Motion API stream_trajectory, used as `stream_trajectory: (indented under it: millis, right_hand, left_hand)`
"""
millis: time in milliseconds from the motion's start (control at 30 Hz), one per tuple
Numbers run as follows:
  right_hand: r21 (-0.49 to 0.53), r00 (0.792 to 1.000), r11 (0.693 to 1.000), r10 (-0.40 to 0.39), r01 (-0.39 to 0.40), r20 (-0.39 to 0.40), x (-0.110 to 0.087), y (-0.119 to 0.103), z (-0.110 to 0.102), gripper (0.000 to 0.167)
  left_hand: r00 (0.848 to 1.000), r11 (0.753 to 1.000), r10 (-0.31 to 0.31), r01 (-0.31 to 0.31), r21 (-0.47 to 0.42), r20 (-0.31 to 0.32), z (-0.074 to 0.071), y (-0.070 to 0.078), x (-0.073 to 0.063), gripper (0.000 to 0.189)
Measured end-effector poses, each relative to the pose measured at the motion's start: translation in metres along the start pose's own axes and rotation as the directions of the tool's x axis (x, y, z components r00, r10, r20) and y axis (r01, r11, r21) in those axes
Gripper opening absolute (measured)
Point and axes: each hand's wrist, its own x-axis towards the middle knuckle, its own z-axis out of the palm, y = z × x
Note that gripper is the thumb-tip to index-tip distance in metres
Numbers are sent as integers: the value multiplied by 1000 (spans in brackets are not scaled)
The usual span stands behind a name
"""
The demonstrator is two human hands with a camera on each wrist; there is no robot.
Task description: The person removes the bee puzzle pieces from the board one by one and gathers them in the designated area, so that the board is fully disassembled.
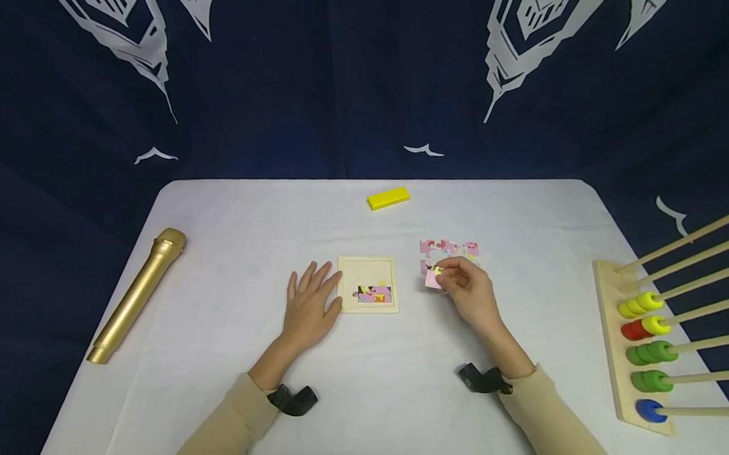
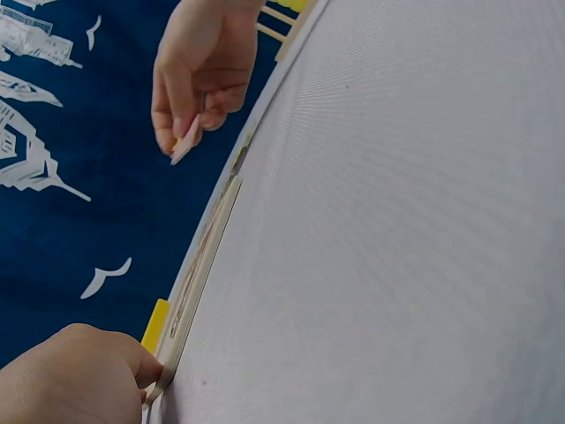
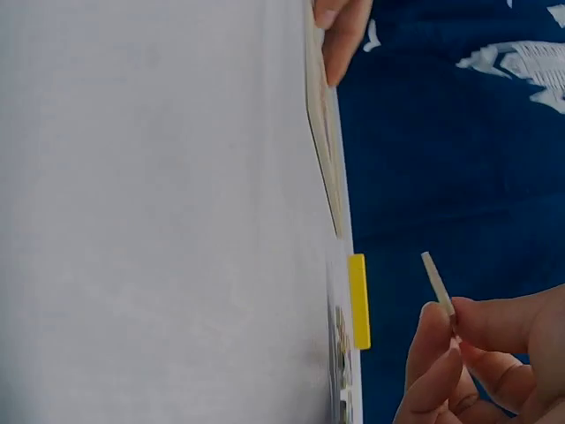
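Observation:
A pink puzzle piece [image 1: 432, 278] is pinched between the thumb and fingers of my right hand [image 1: 467, 291]. In the right wrist view its thin edge [image 3: 436, 281] shows, held up off the table. Beneath and behind that hand lie several loose pink puzzle pieces [image 1: 445, 247], partly hidden by it. My left hand [image 1: 309, 310] rests with spread fingers at the left side of a square wooden puzzle frame [image 1: 368, 308], touching its edge. A few joined pieces [image 1: 374, 294] lie in the lower right part of the frame.
A yellow block [image 1: 389, 198] lies near the table's far edge. On the left is a gold microphone [image 1: 136, 296]. A wooden bead rack [image 1: 610, 343] with upright rods and colored rings stands at the right. White cloth covers the table [image 1: 394, 402].

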Motion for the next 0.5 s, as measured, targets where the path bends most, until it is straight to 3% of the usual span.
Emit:
stream_trajectory:
  millis: [333, 500]
  right_hand:
    - [-88, 1000, 996, 3, -3, 7, 2, 22, 2, 12]
    - [-145, 999, 988, -52, 49, -16, 2, 26, 7, 8]
  left_hand:
    - [1000, 1000, 1, -1, -2, -4, -1, 0, 0, 47]
    - [1000, 1000, -2, 2, 3, 3, 0, -1, 0, 47]
